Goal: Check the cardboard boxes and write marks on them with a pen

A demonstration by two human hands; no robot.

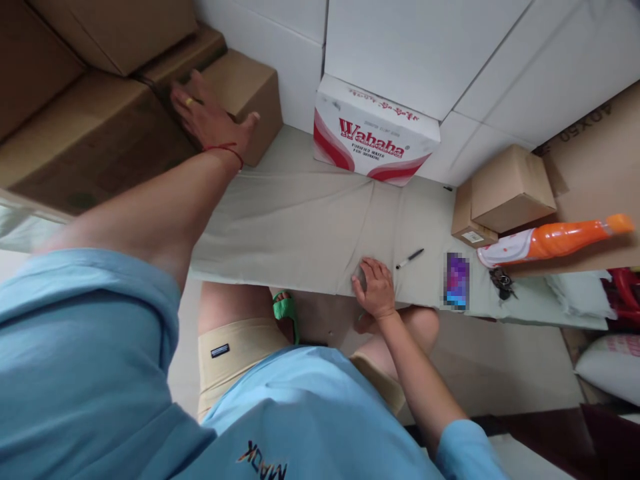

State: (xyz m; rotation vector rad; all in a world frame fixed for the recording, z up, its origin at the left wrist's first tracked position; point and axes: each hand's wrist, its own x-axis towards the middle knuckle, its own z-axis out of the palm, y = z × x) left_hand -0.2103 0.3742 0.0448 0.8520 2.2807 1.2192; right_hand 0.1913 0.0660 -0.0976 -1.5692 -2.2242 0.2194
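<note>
My left hand (pixel 213 113), with a ring and a red string at the wrist, reaches out to the stacked cardboard boxes at the left. Its fingers are spread and slightly blurred over a small brown carton (pixel 257 107) and a larger carton (pixel 95 127). Whether it touches them I cannot tell. My right hand (pixel 376 287) lies palm down near the front edge of the cloth-covered table (pixel 300 220), fingers stretched out. A greyish patch shows beside its thumb, too unclear to name. To its right lies a pen (pixel 410 259).
Against the white wall stands a Wahaha water carton (pixel 375 143). At the right are a phone-like object (pixel 456 281), keys (pixel 501 283), two small boxes, one of them upper (pixel 515 187), and an orange bottle (pixel 555 241) lying tilted. A white sack (pixel 613 363) sits lower right.
</note>
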